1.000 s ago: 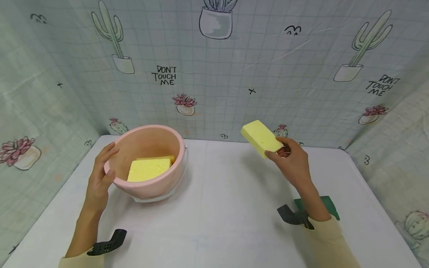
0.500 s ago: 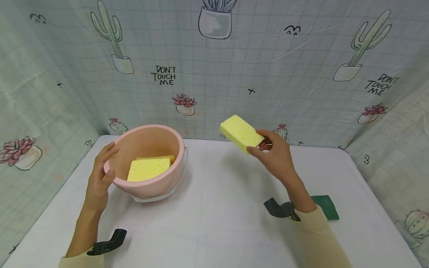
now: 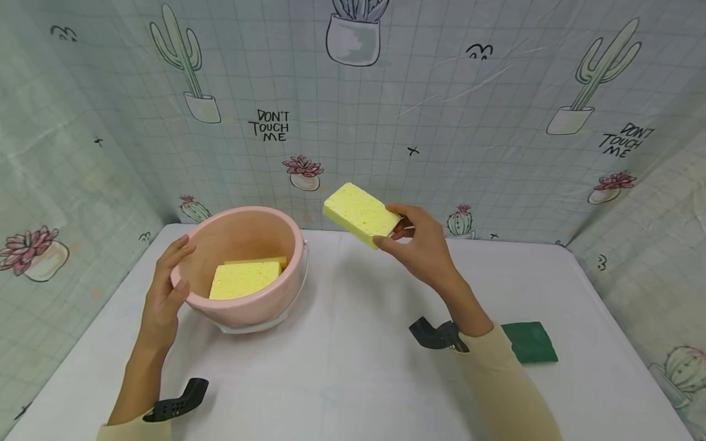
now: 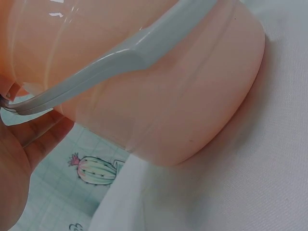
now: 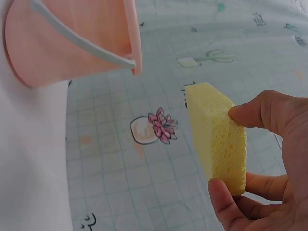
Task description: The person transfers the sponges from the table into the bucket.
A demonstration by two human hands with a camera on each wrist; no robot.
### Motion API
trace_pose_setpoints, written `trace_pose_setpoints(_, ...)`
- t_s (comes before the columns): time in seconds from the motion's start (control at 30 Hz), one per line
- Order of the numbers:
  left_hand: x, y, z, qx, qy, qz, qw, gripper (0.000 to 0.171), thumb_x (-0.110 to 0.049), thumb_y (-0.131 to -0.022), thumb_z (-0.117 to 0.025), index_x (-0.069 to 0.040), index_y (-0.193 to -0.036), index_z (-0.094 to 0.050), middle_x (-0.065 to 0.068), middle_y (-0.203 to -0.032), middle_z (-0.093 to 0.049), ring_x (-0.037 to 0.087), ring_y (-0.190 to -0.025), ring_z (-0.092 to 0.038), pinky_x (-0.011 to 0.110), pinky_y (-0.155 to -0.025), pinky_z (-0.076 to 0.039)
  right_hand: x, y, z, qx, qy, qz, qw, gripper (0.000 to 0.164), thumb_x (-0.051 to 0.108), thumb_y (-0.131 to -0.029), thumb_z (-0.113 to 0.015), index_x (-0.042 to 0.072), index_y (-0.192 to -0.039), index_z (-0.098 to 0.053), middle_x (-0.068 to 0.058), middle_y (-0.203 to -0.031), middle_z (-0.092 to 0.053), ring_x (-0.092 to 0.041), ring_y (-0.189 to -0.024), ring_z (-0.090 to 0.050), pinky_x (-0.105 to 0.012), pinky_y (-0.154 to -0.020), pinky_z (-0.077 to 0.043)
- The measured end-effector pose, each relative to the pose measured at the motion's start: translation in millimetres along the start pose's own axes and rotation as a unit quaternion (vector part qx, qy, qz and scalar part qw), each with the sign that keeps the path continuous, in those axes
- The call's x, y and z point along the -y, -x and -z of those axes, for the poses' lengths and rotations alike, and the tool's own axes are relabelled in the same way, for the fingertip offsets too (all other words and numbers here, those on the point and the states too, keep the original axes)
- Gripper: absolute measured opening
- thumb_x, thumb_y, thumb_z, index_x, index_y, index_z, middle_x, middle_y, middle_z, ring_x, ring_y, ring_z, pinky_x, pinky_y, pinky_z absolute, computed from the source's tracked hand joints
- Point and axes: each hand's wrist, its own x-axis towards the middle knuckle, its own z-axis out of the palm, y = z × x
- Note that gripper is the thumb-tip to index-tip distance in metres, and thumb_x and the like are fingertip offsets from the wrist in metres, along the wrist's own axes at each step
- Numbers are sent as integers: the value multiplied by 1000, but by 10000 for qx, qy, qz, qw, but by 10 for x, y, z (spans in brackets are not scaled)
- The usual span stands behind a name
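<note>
A pink bucket (image 3: 242, 312) stands at the left of the table, its mouth tipped toward the head camera. Inside it lie two yellow sponges (image 3: 245, 280), one partly behind the other. My left hand (image 3: 165, 288) grips the bucket's left rim, thumb over the near side and fingers outside. The left wrist view shows the bucket's grey handle (image 4: 120, 60) hanging across its wall. In my right hand (image 3: 421, 248) is another yellow sponge (image 3: 361, 211), pinched at its right end between thumb and fingers. This sponge is in the air right of the bucket, its long side slanting up to the left.
A dark green cloth-like piece (image 3: 531, 342) lies on the white table (image 3: 342, 380) at the right, partly behind the right sleeve. A cactus-print curtain (image 3: 441, 122) hangs at the table's back and along both sides.
My right hand has carried the sponge leftward and slightly up, closer to the bucket. More of the green piece shows now. The left hand and the bucket have stayed in place.
</note>
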Motion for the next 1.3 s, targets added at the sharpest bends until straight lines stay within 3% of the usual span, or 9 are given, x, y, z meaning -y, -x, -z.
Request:
trace_pose_setpoints(0.27, 46, 1, 12, 49, 111, -182, 9998, 53, -11, -90, -41, -7, -142, -42, 3, -155, -25, 19, -142, -17, 38, -114, -16, 165, -111, -202, 300, -104, 302, 9990, 55, 16, -77, -76, 3, -127, -57, -7, -114, -55, -19, -89, -54, -31, -81, -52)
trace_pose_setpoints(0.63, 42, -2, 9, 14, 28, -134, 9999, 53, -13, -90, -41, -8, -143, -42, 1, -155, -25, 18, -142, -17, 42, -114, -10, 381, -233, -506, 943, 34, 696, 9931, 55, 20, -77, -76, 5, -127, -57, -4, -113, -55, -15, -89, -54, -23, -81, -50)
trace_pose_setpoints(1.07, 39, 3, 10, 26, 18, -136, 9999, 52, -14, -91, -41, -9, -143, -41, 2, -155, -24, 18, -142, -17, 41, -114, -9, 643, -378, -878, 1917, 422, 884, 9766, 58, 23, -78, -75, 6, -130, -57, -3, -112, -55, -12, -87, -55, -19, -73, -48)
trace_pose_setpoints(1.3, 38, 3, 12, 3, 37, -116, 9999, 51, -15, -93, -42, -9, -143, -41, 2, -155, -25, 19, -142, -17, 42, -114, -7, 738, -410, -1071, 2356, 651, 1143, 9629, 57, 24, -76, -74, 6, -128, -58, 1, -93, -54, -12, -87, -48, -21, -71, -44)
